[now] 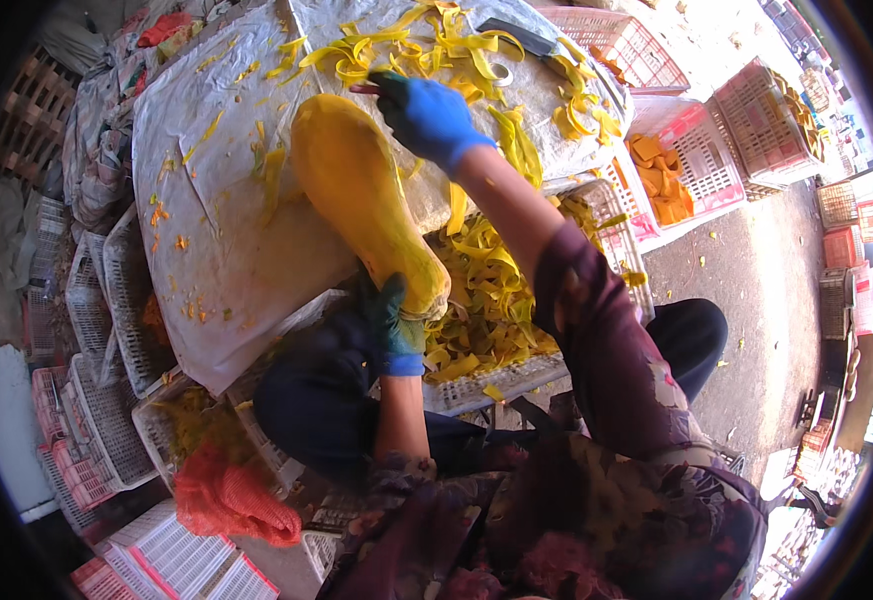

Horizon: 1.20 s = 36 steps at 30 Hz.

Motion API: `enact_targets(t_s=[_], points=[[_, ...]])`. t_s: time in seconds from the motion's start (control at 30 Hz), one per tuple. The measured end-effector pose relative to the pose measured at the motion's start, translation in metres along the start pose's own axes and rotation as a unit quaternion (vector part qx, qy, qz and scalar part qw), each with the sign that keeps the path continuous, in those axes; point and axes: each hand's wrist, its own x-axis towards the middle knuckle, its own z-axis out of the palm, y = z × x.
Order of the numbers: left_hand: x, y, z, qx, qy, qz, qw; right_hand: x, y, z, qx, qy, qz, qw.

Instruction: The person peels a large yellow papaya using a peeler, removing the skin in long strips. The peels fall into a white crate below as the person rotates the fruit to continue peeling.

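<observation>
A long yellow-orange squash slants across the near edge of a sheet-covered table, its wide end away from me. My left hand, in a green and blue glove, grips the narrow end nearest my lap. Just beyond the wide end, my gloved right hand is closed around a slim tool with a reddish part poking out; its working end cannot be made out. Yellow peel strips lie scattered over the far side of the table. Below the squash, a plastic crate by my legs is heaped with peelings.
A dark flat blade-like object and a white ring lie among the far peels. To the right, a pink and white crate holds orange pieces. Stacked crates and a red mesh sack are at left.
</observation>
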Motion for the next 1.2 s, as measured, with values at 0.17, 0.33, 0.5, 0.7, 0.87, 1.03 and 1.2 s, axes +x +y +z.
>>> enact_targets(t_s=[0.17,0.33,0.5,0.7,0.87,1.03,1.2], points=[[0.0,0.0,-0.003,-0.02,0.022,-0.029,0.999,-0.028,0.004,0.014,-0.014,-0.056,-0.084,0.995],[-0.004,0.002,0.018,-0.004,-0.029,0.013,0.999,-0.177,0.004,-0.019,-0.02,-0.107,-0.027,0.994],[-0.002,0.004,0.008,0.002,-0.017,0.019,1.0,-0.097,0.004,-0.023,0.059,0.018,0.041,0.997],[-0.002,0.01,0.019,0.0,-0.025,0.007,1.0,-0.069,-0.016,0.021,0.026,0.038,0.0,0.999],[-0.001,0.009,0.026,-0.031,-0.05,0.002,0.998,-0.172,-0.029,-0.006,0.011,-0.071,0.014,0.997],[0.001,0.004,0.01,-0.005,-0.011,-0.017,1.0,-0.065,-0.033,-0.01,0.029,0.06,0.002,0.998],[0.001,0.004,0.026,0.002,-0.015,-0.008,1.0,-0.016,-0.023,0.024,-0.029,0.033,-0.091,0.995]])
